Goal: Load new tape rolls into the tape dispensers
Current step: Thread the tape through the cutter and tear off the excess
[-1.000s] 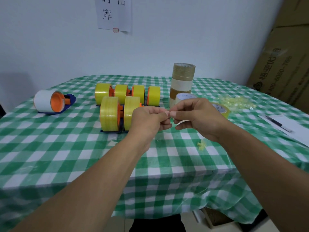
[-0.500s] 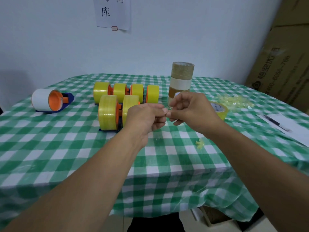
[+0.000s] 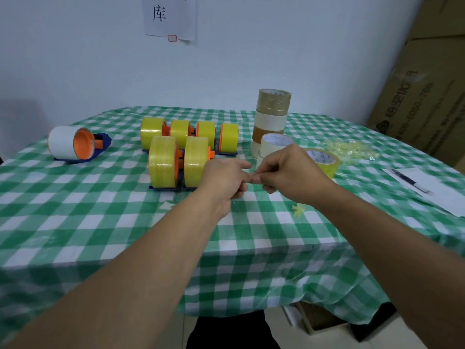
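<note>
Change: the left hand (image 3: 225,181) has uncurled its forefinger toward the right hand (image 3: 293,172). Both hands remain over the same patch of cloth.
Table (image 3: 88,222): under a green-and-white checked cloth; it carries everything below except the box.
Box (image 3: 427,96): brown cardboard, against the wall at the far right.
Hands: together above the table's middle, fingertips touching. The right thumb and forefinger close at a left fingertip. I cannot tell whether anything is pinched between them.
Yellow dispensers (image 3: 163,162): six, each loaded with a yellow roll, four in a back row and two in front. The left hand covers the lower right edge of the front pair.
White dispenser (image 3: 75,144): loaded, alone at the far left, well apart from the rest.
Paper (image 3: 432,195): a white sheet at the table's right edge.
Stack (image 3: 273,114): spare rolls piled up, just right of the back row.
White roll (image 3: 275,144): in front of the stack, its near side hidden by the right hand.
Flat roll (image 3: 324,161): yellow, lying flat, partly behind the right hand.
Scraps (image 3: 349,149): a pale yellow heap beyond the flat roll.
Pen (image 3: 409,181): lies on the paper.
Stray scrap (image 3: 298,210): on the cloth just below the right wrist.
</note>
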The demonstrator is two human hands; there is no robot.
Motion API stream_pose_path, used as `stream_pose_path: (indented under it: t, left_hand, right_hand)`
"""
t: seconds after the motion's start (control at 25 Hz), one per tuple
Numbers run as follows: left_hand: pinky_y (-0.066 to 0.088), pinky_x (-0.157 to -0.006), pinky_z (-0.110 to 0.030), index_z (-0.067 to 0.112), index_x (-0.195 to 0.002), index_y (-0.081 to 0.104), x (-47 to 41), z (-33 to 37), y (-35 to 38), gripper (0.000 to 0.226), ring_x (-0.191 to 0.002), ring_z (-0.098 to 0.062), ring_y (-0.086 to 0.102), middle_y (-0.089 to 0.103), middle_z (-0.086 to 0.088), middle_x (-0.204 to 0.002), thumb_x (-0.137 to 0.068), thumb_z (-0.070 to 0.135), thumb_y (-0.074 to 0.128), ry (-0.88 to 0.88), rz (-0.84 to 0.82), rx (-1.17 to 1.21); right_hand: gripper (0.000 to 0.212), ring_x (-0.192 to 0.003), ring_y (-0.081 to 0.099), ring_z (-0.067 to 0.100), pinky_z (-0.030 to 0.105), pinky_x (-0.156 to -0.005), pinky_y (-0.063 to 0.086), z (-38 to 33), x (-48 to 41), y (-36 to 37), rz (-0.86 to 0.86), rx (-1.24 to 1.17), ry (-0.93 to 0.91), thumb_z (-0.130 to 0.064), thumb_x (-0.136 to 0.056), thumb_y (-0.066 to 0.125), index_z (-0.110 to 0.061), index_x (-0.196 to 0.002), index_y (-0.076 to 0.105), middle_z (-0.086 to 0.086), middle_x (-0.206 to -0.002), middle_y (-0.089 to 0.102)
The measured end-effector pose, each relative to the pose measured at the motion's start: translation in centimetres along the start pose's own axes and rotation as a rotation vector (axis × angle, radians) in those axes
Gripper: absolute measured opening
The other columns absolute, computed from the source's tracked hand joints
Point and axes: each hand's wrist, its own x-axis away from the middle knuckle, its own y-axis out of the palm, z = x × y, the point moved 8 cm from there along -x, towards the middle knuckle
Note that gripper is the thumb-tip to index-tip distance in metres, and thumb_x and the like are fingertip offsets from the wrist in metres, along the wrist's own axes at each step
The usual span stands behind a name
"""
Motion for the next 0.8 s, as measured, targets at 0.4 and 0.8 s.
stream_pose_path:
  t: [0.4,0.8]
  left_hand:
    - [0.052,-0.050,-0.026,0.002,-0.109,0.065,1.1,-1.4,4.1,0.019,-0.067,-0.016,0.069,0.072,-0.011,-0.103,-0.090,0.004,0.065,-0.052,-0.166,-0.132]
    - [0.052,-0.054,-0.027,0.002,-0.108,0.066,1.0,-2.1,4.8,0.017,-0.077,-0.018,0.067,0.071,-0.011,-0.104,-0.091,0.005,0.064,-0.099,-0.174,-0.167]
  right_hand:
    - [0.027,-0.059,0.065,0.013,0.036,-0.067,0.060,6.8,2.2,-2.6,-0.054,0.141,0.317,-0.019,-0.095,0.070,-0.001,-0.074,0.068,0.001,-0.062,0.067]
    - [0.011,-0.078,0.073,0.028,0.034,-0.062,0.061,8.3,3.0,-3.3,-0.130,0.204,0.366,-0.011,-0.087,0.077,-0.009,-0.077,0.072,0.011,-0.074,0.074]
